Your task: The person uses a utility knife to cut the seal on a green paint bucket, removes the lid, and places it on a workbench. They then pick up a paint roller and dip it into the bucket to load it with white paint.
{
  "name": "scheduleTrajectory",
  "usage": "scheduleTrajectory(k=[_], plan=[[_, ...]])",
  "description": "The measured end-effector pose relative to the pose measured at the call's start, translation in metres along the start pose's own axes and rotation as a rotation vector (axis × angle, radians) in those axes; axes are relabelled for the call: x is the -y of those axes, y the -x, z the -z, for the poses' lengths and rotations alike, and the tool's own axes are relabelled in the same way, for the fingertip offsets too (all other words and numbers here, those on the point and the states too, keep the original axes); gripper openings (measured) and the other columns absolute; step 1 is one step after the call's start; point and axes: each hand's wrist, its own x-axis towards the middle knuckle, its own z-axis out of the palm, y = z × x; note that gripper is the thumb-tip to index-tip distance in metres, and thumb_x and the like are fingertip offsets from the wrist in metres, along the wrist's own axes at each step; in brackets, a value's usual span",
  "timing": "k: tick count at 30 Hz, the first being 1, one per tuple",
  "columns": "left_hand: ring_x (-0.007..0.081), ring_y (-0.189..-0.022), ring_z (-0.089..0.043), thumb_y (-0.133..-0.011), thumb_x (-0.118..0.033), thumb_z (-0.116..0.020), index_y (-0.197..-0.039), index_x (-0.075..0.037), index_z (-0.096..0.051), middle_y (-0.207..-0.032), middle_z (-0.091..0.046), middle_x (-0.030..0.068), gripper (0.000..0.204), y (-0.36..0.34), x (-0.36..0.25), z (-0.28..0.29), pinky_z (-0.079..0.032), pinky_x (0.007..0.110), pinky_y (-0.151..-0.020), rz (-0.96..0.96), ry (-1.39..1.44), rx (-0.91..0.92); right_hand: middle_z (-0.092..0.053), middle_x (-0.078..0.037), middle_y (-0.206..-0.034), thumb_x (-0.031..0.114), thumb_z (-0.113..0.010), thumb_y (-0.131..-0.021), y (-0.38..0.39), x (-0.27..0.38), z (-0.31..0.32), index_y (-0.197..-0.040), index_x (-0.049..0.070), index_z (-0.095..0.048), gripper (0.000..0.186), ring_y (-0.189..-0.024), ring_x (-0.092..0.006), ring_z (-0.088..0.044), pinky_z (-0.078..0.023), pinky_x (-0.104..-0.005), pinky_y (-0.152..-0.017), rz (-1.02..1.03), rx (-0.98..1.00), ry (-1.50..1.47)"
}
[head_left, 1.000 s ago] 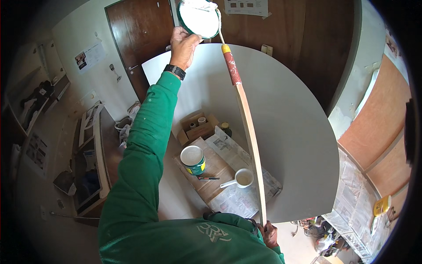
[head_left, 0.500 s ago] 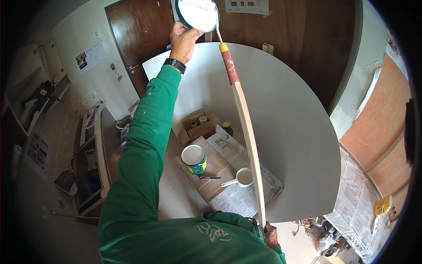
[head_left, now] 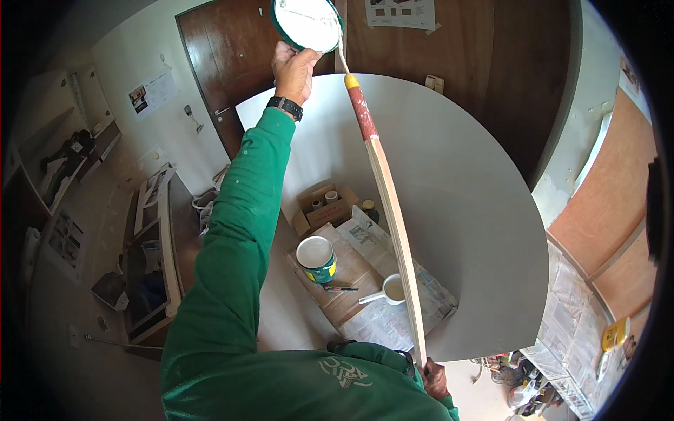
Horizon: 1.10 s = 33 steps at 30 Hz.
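My left hand [head_left: 293, 68] is raised far out in front and grips the underside of a round green-rimmed lid [head_left: 307, 23] coated with white paint. A black watch sits on that wrist, and the sleeve is green. My right hand [head_left: 435, 377], low by my chest, holds the bottom end of a long pale wooden pole [head_left: 394, 224]. At the pole's far end is a red and yellow tool handle [head_left: 361, 110], whose thin white shaft reaches the right edge of the lid. The tool's head is hidden behind the lid.
A large grey half-round panel [head_left: 484, 210] lies under the pole. On the floor are newspaper sheets [head_left: 382, 319], a green paint can [head_left: 316, 258], a white handled cup [head_left: 391, 289] and a cardboard box [head_left: 324, 209]. A brown door [head_left: 210, 63] stands behind; low shelves [head_left: 151, 266] are at left.
The lid and the pole's top have shifted very slightly left; both hands keep their grips.
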Motion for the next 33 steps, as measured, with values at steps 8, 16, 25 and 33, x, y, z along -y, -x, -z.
scheduleTrajectory(k=[8,16,25,33], plan=[[0.0239,-0.11,-0.06,-0.071,0.02,-0.055,-0.114,-0.002,-0.053,-0.115,-0.06,0.0109,0.048,0.006,0.002,-0.006,-0.052,0.037,-0.09,-0.04,0.026,-0.037,-0.05,-0.01,-0.052,0.024,-0.076,-0.086,-0.016,0.01,0.004,-0.075,0.001,-0.055,0.032,-0.044,-0.0224,-0.046,-0.038,-0.0375,-0.045,0.121,-0.055,0.054],[0.0283,-0.119,-0.056,-0.074,0.021,-0.051,-0.124,-0.004,-0.051,-0.126,-0.056,0.0135,0.055,-0.001,-0.003,0.004,-0.046,0.044,-0.103,-0.011,0.056,-0.013,-0.052,-0.009,-0.053,0.023,-0.075,-0.086,-0.007,0.009,0.002,-0.078,0.0,-0.058,0.029,-0.044,-0.0206,-0.051,-0.041,-0.0355,-0.045,0.051,-0.015,0.016],[0.0305,-0.115,-0.057,-0.073,0.02,-0.054,-0.118,-0.004,-0.049,-0.121,-0.056,0.0138,0.052,-0.017,-0.01,0.006,-0.046,0.049,-0.102,-0.07,0.102,-0.012,-0.051,-0.011,-0.054,0.02,-0.074,-0.086,-0.003,0.003,-0.004,-0.08,0.001,-0.058,0.025,-0.046,-0.0203,-0.05,-0.041,-0.0351,-0.046,-0.005,0.026,0.008],[0.0327,-0.114,-0.057,-0.071,0.019,-0.057,-0.11,-0.002,-0.045,-0.118,-0.055,0.0158,0.046,-0.023,-0.02,0.006,-0.044,0.056,-0.103,-0.122,0.114,-0.042,-0.053,-0.012,-0.057,0.019,-0.072,-0.087,-0.004,-0.004,-0.005,-0.082,0.0,-0.057,0.024,-0.046,-0.0217,-0.049,-0.041,-0.0361,-0.047,0.033,0.041,-0.044]])
